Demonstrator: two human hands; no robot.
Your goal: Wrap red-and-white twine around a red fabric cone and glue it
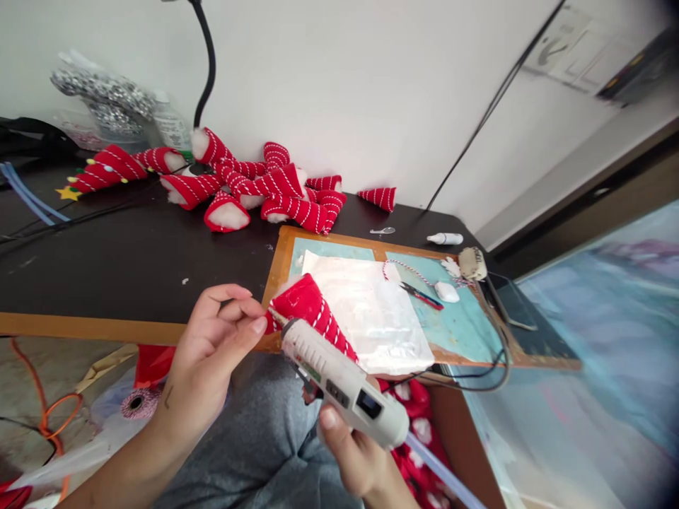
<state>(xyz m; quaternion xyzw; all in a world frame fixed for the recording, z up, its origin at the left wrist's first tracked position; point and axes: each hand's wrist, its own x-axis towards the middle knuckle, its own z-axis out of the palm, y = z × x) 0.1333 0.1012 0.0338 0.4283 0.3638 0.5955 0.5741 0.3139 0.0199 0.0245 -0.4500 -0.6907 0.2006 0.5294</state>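
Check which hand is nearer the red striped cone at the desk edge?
Left. The left hand pinches the red striped cone at its wide end, fingertips touching it. The right hand sits lower, gripping the glue gun, whose nozzle meets the cone.

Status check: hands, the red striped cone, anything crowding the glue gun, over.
Left hand pinching red striped cone. Right hand gripping glue gun, nozzle at cone. Foil sheet just behind; nothing blocking.
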